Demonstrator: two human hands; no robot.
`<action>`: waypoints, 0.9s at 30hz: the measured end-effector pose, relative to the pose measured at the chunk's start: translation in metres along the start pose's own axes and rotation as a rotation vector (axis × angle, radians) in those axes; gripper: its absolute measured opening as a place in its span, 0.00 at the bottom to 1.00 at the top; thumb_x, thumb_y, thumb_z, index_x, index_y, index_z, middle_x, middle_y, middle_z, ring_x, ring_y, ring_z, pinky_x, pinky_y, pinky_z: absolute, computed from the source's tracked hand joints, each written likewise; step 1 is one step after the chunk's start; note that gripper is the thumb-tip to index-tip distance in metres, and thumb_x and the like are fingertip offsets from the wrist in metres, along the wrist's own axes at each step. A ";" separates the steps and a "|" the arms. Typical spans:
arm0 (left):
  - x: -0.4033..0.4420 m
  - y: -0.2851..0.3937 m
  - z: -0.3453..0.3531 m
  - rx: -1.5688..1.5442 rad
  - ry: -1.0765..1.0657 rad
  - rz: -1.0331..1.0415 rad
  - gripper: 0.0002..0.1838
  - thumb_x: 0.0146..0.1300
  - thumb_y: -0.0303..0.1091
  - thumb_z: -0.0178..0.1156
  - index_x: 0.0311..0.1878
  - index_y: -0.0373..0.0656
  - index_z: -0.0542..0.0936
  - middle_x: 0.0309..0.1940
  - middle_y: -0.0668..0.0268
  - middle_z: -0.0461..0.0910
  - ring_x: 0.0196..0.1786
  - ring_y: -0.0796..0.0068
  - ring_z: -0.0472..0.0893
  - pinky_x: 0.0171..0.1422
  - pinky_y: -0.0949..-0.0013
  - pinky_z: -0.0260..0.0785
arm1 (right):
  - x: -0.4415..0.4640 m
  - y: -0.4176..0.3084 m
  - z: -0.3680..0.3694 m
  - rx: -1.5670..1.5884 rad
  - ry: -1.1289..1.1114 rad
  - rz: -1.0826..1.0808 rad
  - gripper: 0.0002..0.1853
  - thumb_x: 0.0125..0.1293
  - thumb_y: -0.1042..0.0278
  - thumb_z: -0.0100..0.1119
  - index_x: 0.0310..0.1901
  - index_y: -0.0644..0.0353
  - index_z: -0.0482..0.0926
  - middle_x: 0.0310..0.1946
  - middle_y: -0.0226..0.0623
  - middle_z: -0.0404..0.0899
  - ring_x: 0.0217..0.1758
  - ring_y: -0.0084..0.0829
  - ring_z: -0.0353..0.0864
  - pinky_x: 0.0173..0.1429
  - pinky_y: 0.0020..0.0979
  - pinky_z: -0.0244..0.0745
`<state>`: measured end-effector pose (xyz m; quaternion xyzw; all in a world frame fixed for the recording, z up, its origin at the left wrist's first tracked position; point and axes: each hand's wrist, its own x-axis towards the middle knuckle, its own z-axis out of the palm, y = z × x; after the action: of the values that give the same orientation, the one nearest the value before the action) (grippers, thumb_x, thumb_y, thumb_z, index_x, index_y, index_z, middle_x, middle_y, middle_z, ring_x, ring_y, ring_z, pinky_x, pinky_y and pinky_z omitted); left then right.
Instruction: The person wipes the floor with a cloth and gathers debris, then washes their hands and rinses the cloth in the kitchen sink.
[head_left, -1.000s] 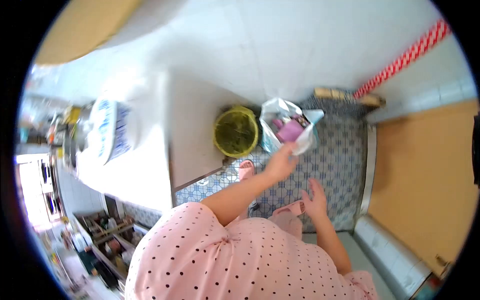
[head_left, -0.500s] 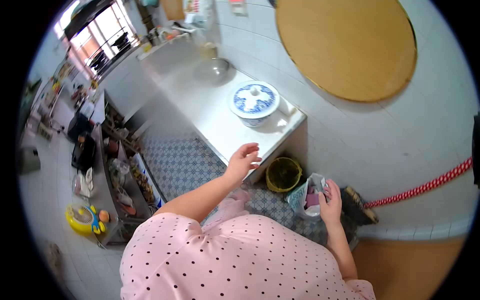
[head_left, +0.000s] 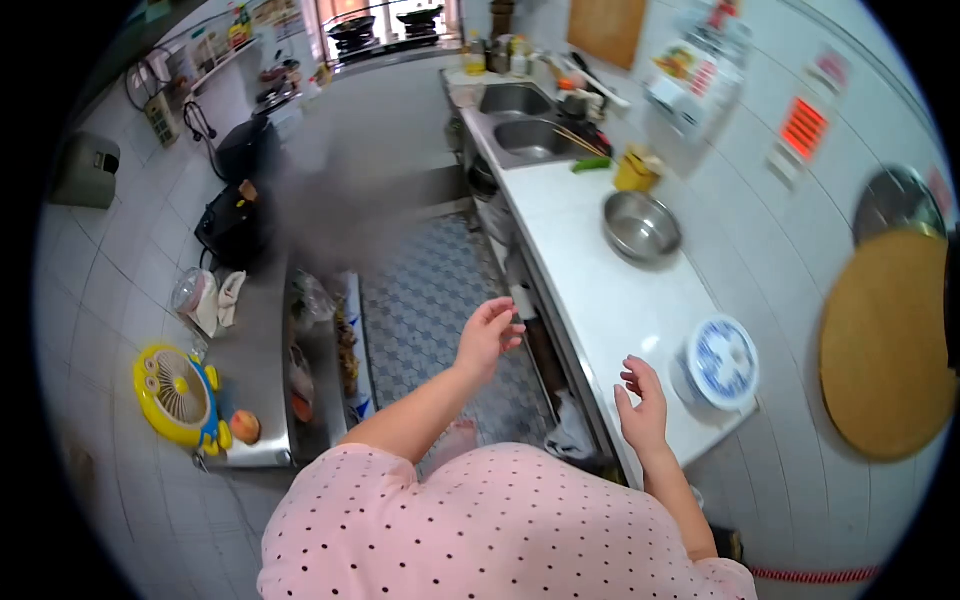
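My left hand is raised over the tiled floor in front of me, its fingers loosely curled and apart, holding nothing. Over the front edge of the white counter hovers my right hand, also empty with fingers spread. To the right of that hand, a blue-and-white lidded pot stands near the counter's end. Further back on the counter is a steel bowl.
Beyond the bowl are a yellow container, a green vegetable and a double sink. On the left, a steel table bears a yellow fan and a peach. A round wooden board leans on the right wall.
My view has swung left and up toward the sink and stove. My right hand is no longer by the bag of rubbish and now appears over the counter edge. Both hands remain empty.
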<state>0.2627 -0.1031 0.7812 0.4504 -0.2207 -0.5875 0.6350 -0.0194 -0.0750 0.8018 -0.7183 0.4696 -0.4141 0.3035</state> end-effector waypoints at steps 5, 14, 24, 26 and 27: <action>0.073 0.086 -0.117 0.028 0.216 -0.006 0.13 0.71 0.32 0.52 0.57 0.45 0.72 0.50 0.67 0.76 0.42 0.75 0.79 0.42 0.72 0.74 | 0.126 -0.029 0.143 0.147 -0.187 0.018 0.21 0.61 0.77 0.59 0.57 0.62 0.73 0.60 0.42 0.71 0.50 0.31 0.78 0.54 0.30 0.74; 0.121 0.169 -0.197 -0.158 0.362 0.041 0.15 0.70 0.31 0.52 0.58 0.44 0.72 0.50 0.66 0.76 0.41 0.75 0.78 0.44 0.70 0.73 | 0.263 -0.062 0.250 0.097 -0.401 -0.130 0.20 0.60 0.75 0.61 0.55 0.60 0.75 0.60 0.42 0.71 0.49 0.31 0.78 0.51 0.30 0.75; 0.299 0.226 -0.217 -0.126 0.343 0.058 0.13 0.68 0.33 0.55 0.55 0.46 0.74 0.45 0.65 0.79 0.41 0.72 0.79 0.43 0.68 0.73 | 0.452 -0.004 0.325 0.144 -0.395 -0.106 0.19 0.61 0.70 0.61 0.55 0.60 0.76 0.60 0.41 0.70 0.47 0.32 0.78 0.52 0.30 0.75; 0.343 0.246 -0.214 -0.110 0.350 0.052 0.13 0.68 0.33 0.55 0.54 0.47 0.74 0.44 0.65 0.80 0.41 0.72 0.79 0.43 0.69 0.73 | 0.499 0.010 0.334 0.185 -0.366 -0.102 0.19 0.61 0.70 0.61 0.55 0.60 0.76 0.60 0.41 0.70 0.47 0.32 0.78 0.52 0.30 0.75; 0.358 0.256 -0.212 -0.105 0.362 0.045 0.12 0.68 0.33 0.55 0.54 0.47 0.75 0.44 0.65 0.80 0.41 0.72 0.79 0.43 0.69 0.73 | 0.520 0.013 0.335 0.202 -0.343 -0.110 0.19 0.61 0.70 0.61 0.55 0.59 0.75 0.59 0.41 0.71 0.46 0.32 0.78 0.52 0.30 0.75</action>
<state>0.6503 -0.3999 0.7994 0.5099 -0.0817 -0.4930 0.7002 0.3825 -0.5458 0.7935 -0.7687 0.3272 -0.3466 0.4264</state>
